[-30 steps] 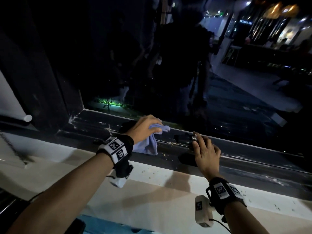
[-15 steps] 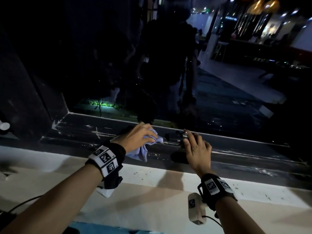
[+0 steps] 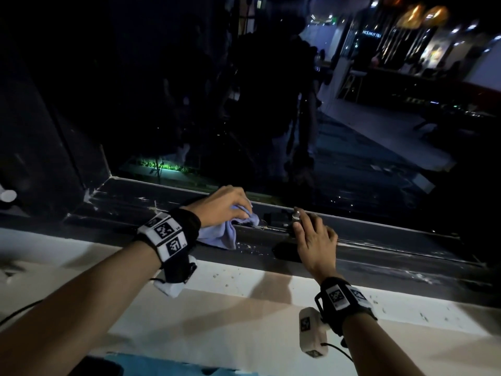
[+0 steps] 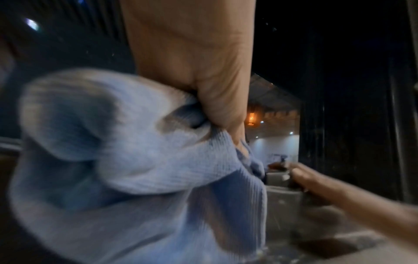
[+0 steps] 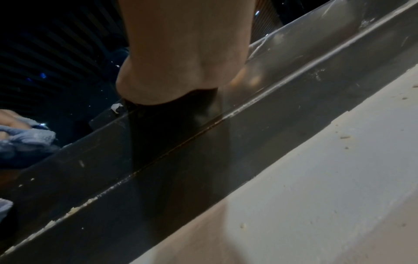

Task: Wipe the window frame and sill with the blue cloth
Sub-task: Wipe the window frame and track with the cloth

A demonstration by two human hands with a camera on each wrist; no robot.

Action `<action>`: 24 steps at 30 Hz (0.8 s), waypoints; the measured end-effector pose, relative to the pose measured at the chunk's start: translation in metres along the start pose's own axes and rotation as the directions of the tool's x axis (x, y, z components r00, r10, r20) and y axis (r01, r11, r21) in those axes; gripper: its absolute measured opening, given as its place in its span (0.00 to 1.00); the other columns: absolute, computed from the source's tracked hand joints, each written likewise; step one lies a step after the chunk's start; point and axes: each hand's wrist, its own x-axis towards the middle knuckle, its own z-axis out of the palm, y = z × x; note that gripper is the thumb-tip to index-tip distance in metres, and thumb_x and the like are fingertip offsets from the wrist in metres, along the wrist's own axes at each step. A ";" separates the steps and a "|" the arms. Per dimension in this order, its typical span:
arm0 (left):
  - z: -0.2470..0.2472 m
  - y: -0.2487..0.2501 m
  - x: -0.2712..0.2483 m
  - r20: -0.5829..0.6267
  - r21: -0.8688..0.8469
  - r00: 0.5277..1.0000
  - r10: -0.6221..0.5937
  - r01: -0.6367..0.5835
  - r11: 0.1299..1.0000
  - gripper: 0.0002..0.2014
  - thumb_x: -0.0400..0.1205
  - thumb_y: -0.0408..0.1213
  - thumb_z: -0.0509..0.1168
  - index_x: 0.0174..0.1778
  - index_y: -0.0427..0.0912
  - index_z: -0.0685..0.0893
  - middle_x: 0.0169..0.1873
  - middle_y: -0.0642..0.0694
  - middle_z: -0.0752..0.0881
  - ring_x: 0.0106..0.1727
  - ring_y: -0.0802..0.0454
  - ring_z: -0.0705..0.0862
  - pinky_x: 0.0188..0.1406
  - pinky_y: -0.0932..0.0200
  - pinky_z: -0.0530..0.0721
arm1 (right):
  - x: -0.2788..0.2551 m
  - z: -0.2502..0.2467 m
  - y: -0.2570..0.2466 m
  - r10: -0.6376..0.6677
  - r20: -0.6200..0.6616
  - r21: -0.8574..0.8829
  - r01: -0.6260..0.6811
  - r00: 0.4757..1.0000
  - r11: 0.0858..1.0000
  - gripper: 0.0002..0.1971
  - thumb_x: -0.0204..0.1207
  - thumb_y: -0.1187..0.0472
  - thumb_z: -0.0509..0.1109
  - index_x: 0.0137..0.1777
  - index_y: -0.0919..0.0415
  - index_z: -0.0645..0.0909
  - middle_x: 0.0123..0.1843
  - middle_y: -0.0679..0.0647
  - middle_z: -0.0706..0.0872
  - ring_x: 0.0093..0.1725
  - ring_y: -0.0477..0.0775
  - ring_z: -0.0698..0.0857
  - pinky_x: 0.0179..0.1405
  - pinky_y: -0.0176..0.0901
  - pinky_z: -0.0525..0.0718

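My left hand [image 3: 227, 207] grips a bunched pale blue cloth [image 3: 225, 232] and presses it onto the dark window frame [image 3: 130, 204], near the glass. The left wrist view shows the cloth [image 4: 126, 160] filling most of the picture, held in the hand [image 4: 203, 80]. My right hand [image 3: 314, 234] lies flat on the frame to the right of the cloth, fingers spread, fingertips beside a small metal knob [image 3: 296, 214]. From the right wrist I see the palm [image 5: 181, 71] resting on the frame rail [image 5: 248, 134]. The white sill [image 3: 244, 308] runs below the frame.
Crumbs and pale specks lie on the frame track [image 3: 249, 245] and on the sill [image 5: 339, 139]. The dark window glass [image 3: 244, 104] stands directly behind the hands. A white roller end [image 3: 8, 195] shows at the far left. The frame's left corner [image 3: 92, 194] is scuffed.
My left hand has drawn the cloth a little leftward along the frame, away from my right hand. The right hand has stayed by the knob. The head view has shifted.
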 end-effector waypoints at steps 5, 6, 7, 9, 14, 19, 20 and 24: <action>0.025 -0.002 0.003 -0.045 0.011 0.998 -0.041 0.041 0.999 0.09 0.81 0.38 0.66 0.54 0.43 0.88 0.51 0.52 0.78 0.54 0.58 0.71 0.55 0.65 0.67 | 0.001 0.000 -0.001 0.004 0.000 -0.010 -0.004 1.000 1.000 0.31 0.78 0.39 0.35 0.76 0.41 0.65 0.67 0.49 0.74 0.65 0.52 0.74 0.70 0.54 0.63; 0.032 0.002 0.009 -0.064 0.004 0.998 -0.016 0.017 1.000 0.08 0.81 0.37 0.67 0.53 0.43 0.88 0.52 0.50 0.79 0.53 0.57 0.71 0.54 0.64 0.67 | 0.001 0.000 0.000 0.003 0.001 -0.013 -0.003 1.000 1.000 0.31 0.78 0.39 0.35 0.76 0.41 0.65 0.67 0.49 0.74 0.65 0.52 0.74 0.70 0.54 0.63; 0.038 0.007 0.014 -0.066 -0.001 0.998 0.005 -0.005 1.000 0.08 0.80 0.36 0.67 0.52 0.43 0.89 0.52 0.49 0.80 0.53 0.57 0.71 0.55 0.62 0.69 | 0.001 0.000 0.000 0.001 0.005 -0.014 -0.001 1.000 1.000 0.30 0.78 0.39 0.35 0.76 0.41 0.64 0.67 0.49 0.74 0.65 0.52 0.74 0.70 0.55 0.63; 0.039 0.014 0.020 -0.028 -0.026 0.999 0.020 -0.021 0.999 0.06 0.79 0.35 0.68 0.49 0.42 0.89 0.52 0.48 0.81 0.53 0.56 0.74 0.56 0.63 0.72 | 0.001 0.000 0.001 0.001 0.010 -0.017 -0.001 1.000 1.000 0.30 0.78 0.39 0.35 0.76 0.40 0.64 0.67 0.49 0.74 0.65 0.52 0.74 0.70 0.55 0.64; 0.012 0.001 0.006 0.023 -0.174 0.999 -0.041 0.044 0.984 0.06 0.77 0.37 0.72 0.48 0.43 0.90 0.52 0.51 0.83 0.52 0.60 0.82 0.53 0.71 0.78 | 0.000 0.000 0.001 0.000 -0.001 -0.006 0.000 1.000 1.000 0.30 0.79 0.39 0.36 0.76 0.41 0.64 0.68 0.49 0.74 0.65 0.52 0.74 0.69 0.55 0.64; 0.018 -0.006 0.003 -0.018 -0.046 0.998 -0.058 0.057 0.997 0.06 0.78 0.38 0.70 0.49 0.44 0.89 0.50 0.50 0.80 0.53 0.56 0.77 0.57 0.59 0.75 | 0.000 0.001 -0.002 0.019 -0.006 0.002 -0.019 1.000 1.000 0.30 0.78 0.39 0.36 0.76 0.40 0.65 0.68 0.50 0.74 0.65 0.54 0.75 0.68 0.54 0.63; 0.025 0.000 0.005 -0.034 -0.057 0.998 -0.047 0.045 0.997 0.06 0.79 0.37 0.69 0.49 0.44 0.89 0.50 0.50 0.79 0.54 0.55 0.76 0.57 0.59 0.74 | 0.000 0.001 -0.002 0.020 -0.007 -0.003 -0.020 1.000 1.000 0.30 0.78 0.39 0.36 0.76 0.40 0.65 0.68 0.49 0.74 0.65 0.54 0.75 0.68 0.53 0.64; 0.044 0.018 0.016 -0.038 -0.139 0.999 0.015 -0.020 0.990 0.06 0.77 0.37 0.72 0.48 0.43 0.90 0.47 0.53 0.79 0.52 0.57 0.78 0.53 0.66 0.75 | 0.001 0.002 -0.001 0.016 0.004 -0.008 -0.016 1.000 1.000 0.30 0.78 0.38 0.36 0.76 0.40 0.64 0.67 0.48 0.74 0.65 0.53 0.75 0.68 0.54 0.64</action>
